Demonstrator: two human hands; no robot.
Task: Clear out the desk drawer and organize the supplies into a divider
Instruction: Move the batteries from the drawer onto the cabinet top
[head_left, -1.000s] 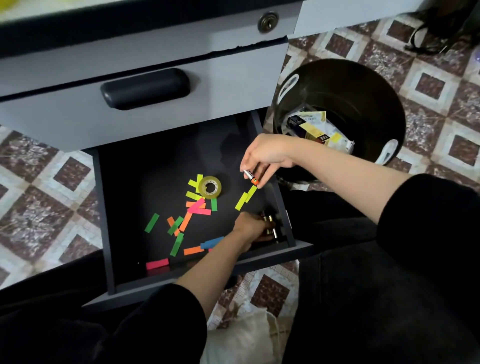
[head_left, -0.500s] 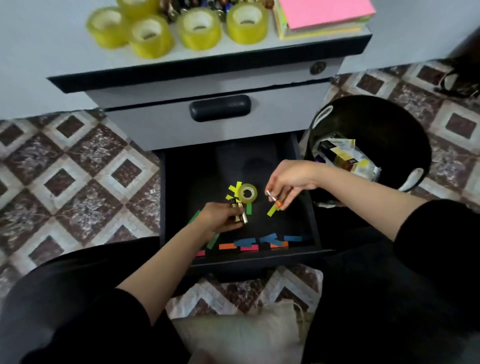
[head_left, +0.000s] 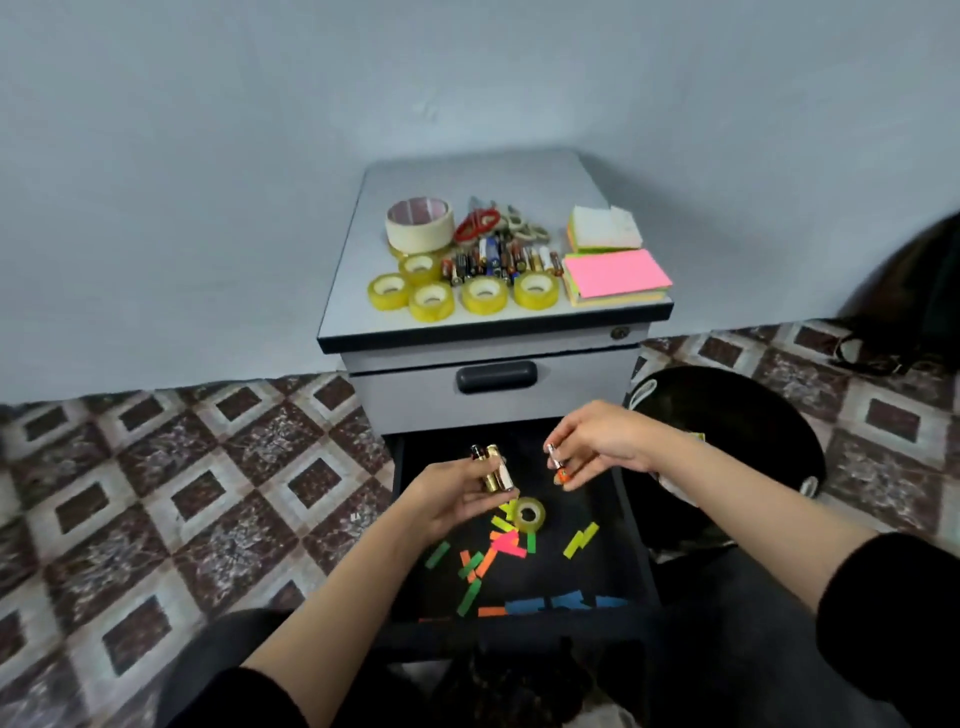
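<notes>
As both hands lift off the floor of the open drawer (head_left: 587, 577), where a second ago the left was scooping at its front corner, the head view swings up to take in the whole cabinet. The left hand (head_left: 457, 493) grips a small bundle of batteries (head_left: 493, 467), fingers curled round them. The right hand (head_left: 597, 441) pinches a single battery (head_left: 556, 460) with an orange end between thumb and fingertips. The two hands hover near each other, not touching, over the drawer's back half.

The lift suggests the batteries are now out of the drawer and probably bound for the tabletop (head_left: 467, 176) at 12 o'clock. A battery row (head_left: 501, 260) already lies there among yellow tape rolls (head_left: 431, 301), a masking tape roll (head_left: 418, 223), scissors (head_left: 478, 223) and sticky note pads (head_left: 615, 273).

Left in the drawer are one tape roll (head_left: 528, 513), at 5 o'clock of the left hand's bundle, and a scatter of paper strips (head_left: 506, 543). The strips are green, orange, pink, yellow and blue, lying flat and loose on the black floor toward 6 o'clock. A black bin (head_left: 737, 415) stands at 3 o'clock of the drawer. No divider shows in frame.
</notes>
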